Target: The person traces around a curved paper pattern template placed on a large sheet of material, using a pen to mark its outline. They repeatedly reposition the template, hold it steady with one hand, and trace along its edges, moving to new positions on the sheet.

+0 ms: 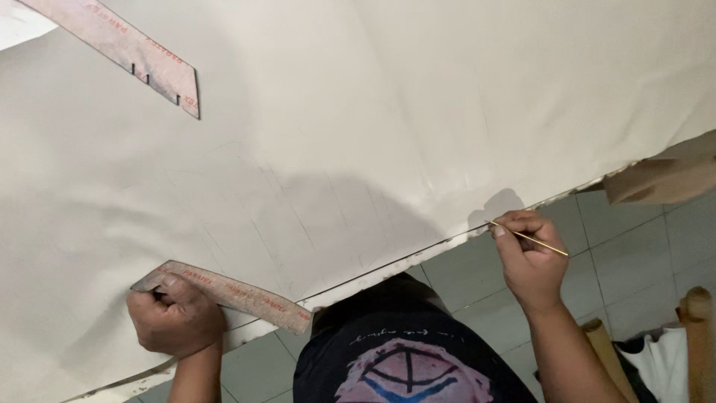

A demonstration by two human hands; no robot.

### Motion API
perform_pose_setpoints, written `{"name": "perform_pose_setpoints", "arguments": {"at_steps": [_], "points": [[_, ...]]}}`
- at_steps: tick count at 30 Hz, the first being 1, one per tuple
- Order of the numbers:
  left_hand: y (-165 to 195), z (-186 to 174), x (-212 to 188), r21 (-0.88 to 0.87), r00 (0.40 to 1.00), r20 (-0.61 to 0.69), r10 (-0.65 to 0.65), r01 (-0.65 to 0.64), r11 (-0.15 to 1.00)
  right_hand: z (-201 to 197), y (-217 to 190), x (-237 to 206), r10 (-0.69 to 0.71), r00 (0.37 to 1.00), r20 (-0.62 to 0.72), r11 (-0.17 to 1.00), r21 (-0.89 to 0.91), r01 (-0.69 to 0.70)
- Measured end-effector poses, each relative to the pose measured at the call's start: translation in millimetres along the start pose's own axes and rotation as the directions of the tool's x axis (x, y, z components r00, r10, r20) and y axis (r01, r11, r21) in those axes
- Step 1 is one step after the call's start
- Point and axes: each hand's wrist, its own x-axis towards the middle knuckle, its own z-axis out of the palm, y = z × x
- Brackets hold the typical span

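A large sheet of off-white paper covers the table, with faint pencil lines drawn near its front edge. My left hand presses down on one end of a curved, translucent pinkish ruler lying by the paper's near edge. My right hand is closed around a thin yellow pencil, its tip at the paper's front edge. My dark printed shirt shows below, between the two arms.
A second pinkish pattern ruler with notches lies at the far left on the paper. Brown cardboard sticks out at the right edge. Grey floor tiles lie below, with rolled tubes and cloth at the lower right.
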Motion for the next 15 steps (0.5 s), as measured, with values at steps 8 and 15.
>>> {"name": "perform_pose_setpoints", "arguments": {"at_steps": [8,15], "points": [[5.7,-2.6,-1.1,-0.088,0.999,-0.008,0.046,-0.047,0.995,3.2,8.9,-4.5,-0.056,0.997,-0.052,0.995,-0.083,0.052],[4.7,-4.8,1.4,-0.051,0.999,0.021,0.042,-0.041,0.998,-1.6,6.9,-5.4,-0.053,0.999,-0.011,0.986,-0.157,0.05]]}}
